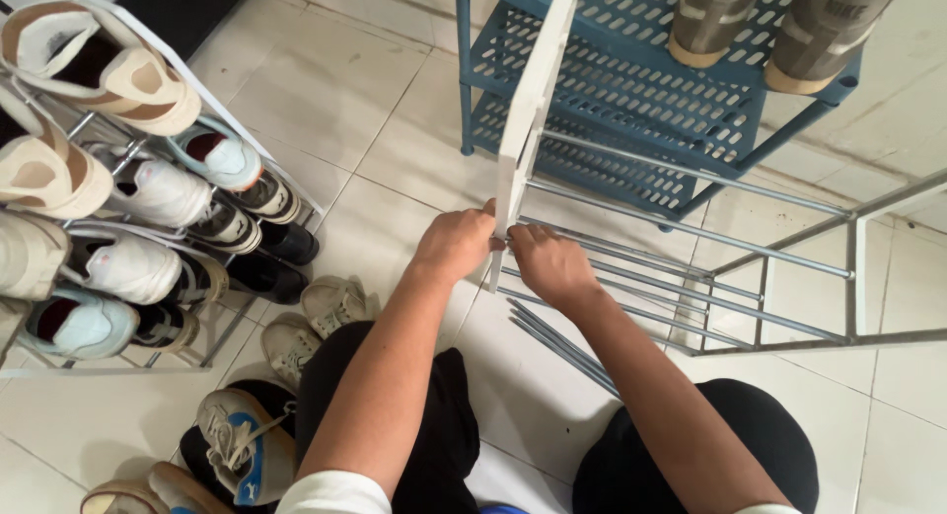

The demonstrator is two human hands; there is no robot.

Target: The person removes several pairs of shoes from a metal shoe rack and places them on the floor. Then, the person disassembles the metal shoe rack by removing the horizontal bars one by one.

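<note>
Head view: my left hand (456,243) and right hand (548,264) pinch the stiff, light white plastic side panel (526,119) low down, where thin silver metal rods (691,277) join it.

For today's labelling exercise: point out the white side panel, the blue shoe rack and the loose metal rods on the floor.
white side panel (533,90), head view, middle of its flat face.
blue shoe rack (631,80), head view, perforated middle shelf.
loose metal rods (562,344), head view, mid-length of bundle.

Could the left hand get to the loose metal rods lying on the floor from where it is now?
Probably yes. The left hand is at the white side panel, and the loose rods lie on the tiles just below and to its right. Only the right hand and forearm partly cross above them.
</note>
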